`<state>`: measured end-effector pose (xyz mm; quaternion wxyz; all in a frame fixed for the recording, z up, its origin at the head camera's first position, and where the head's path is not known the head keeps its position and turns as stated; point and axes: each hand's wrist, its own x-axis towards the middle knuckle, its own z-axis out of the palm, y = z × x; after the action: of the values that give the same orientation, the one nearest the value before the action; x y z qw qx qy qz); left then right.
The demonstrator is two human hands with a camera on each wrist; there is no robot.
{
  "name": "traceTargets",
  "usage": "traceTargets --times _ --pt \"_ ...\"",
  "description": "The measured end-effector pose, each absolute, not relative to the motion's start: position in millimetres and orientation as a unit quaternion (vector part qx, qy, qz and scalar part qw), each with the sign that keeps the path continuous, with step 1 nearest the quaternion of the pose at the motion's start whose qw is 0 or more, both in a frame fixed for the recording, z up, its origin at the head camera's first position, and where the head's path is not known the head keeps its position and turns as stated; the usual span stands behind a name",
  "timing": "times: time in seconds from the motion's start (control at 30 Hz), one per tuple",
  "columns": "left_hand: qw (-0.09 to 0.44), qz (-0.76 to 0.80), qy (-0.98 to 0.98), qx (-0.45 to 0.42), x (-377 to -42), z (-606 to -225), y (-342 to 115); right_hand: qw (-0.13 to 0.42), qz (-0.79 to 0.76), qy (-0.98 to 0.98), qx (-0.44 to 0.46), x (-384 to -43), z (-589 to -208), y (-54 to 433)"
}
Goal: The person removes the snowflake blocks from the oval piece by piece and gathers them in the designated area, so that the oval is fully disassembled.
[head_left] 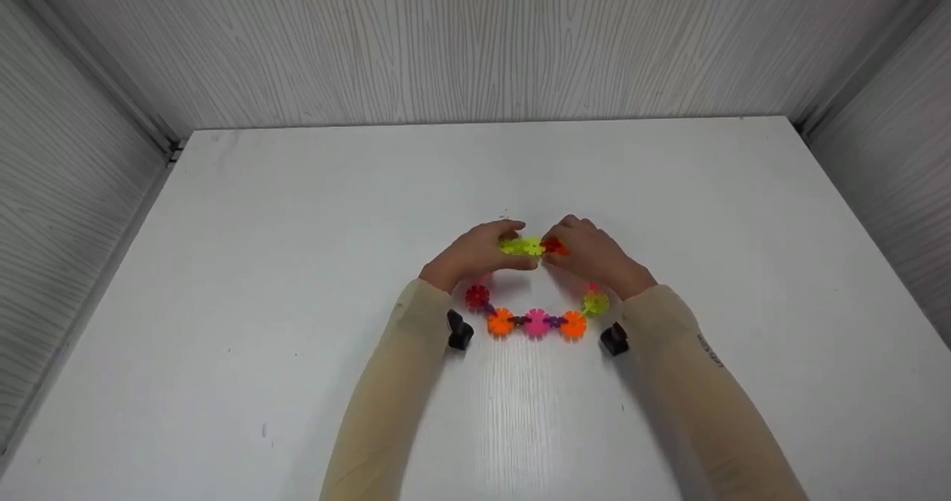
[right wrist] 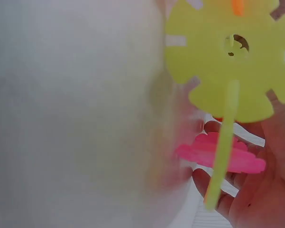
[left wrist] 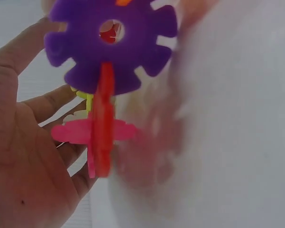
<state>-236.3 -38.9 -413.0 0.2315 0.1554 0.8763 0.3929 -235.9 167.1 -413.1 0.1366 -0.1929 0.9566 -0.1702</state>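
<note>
A chain of notched, flower-shaped plastic discs curves in a loop on the white table. My left hand (head_left: 475,252) holds yellow-green discs (head_left: 526,247) at the loop's far side, between thumb and fingers. Beside it, my right hand (head_left: 594,256) pinches a red disc (head_left: 554,246) that touches the yellow-green ones; its fingertips partly cover the join. Orange (head_left: 500,323) and pink discs (head_left: 536,322) lie along the near side, joined by purple ones. A purple disc (left wrist: 85,35) looms in the left wrist view, and a yellow disc (right wrist: 204,57) in the right wrist view.
The white table (head_left: 312,263) extends around both hands. Pale wood-grain panels (head_left: 475,47) stand at the back and sides. A small black device (head_left: 460,331) sits at the left wrist, another black device (head_left: 614,339) at the right.
</note>
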Motion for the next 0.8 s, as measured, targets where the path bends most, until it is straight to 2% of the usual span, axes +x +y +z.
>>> traceTargets --times 0.23,0.43,0.8 --pt "0.203 0.325 0.907 0.173 -237.0 -412.6 -30.6 0.142 -0.188 0.954 -0.184 -238.6 -416.2 164.6" --pt "0.197 0.354 0.899 0.163 -236.9 -413.1 -32.7 0.152 -0.226 0.946 -0.177 -236.9 -411.7 163.2" --pt "0.188 0.395 0.883 0.17 -235.5 -420.2 -40.5 0.123 -0.234 0.945 -0.192 -231.0 -410.3 164.1"
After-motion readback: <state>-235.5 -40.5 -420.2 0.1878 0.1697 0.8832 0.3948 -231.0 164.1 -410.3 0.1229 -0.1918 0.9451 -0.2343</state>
